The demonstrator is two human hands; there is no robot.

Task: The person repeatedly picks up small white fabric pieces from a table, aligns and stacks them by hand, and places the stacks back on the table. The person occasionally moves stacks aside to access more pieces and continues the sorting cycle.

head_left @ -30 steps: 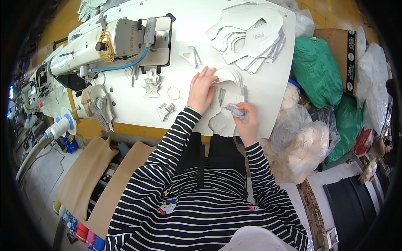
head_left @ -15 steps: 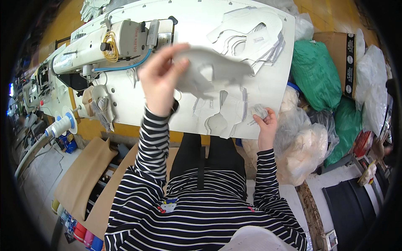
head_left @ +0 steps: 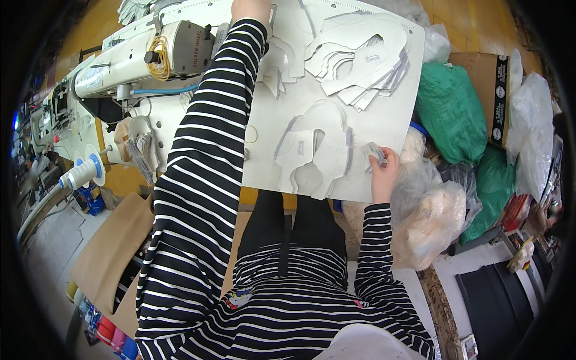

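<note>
My left hand [head_left: 252,8] reaches to the far edge of the view, beyond the sewing machine's head. Its fingers are cut off by the picture's border, so whether it holds anything is hidden. Beside that forearm lie curved white cut pieces [head_left: 288,57]. At the table's near right edge, my right hand [head_left: 384,174] pinches a small bundle of light grey pieces [head_left: 371,152] between thumb and fingers. To its left rests a stack of white cut shoe-upper-like pieces [head_left: 319,135] with grey edges. A larger, fanned stack of similar pieces [head_left: 366,57] lies at the far right.
A white sewing machine [head_left: 180,51] stands on the left of the white table [head_left: 264,171]. A thread cone [head_left: 84,175] is near it. Right of the table are green bags [head_left: 453,108], a clear bag of pale pieces [head_left: 438,222] and a cardboard box [head_left: 477,78].
My left arm has stretched far forward, out of mid-table. The white piece it held is no longer seen in that hand; curved pieces now show beside the forearm. My right hand has barely moved.
</note>
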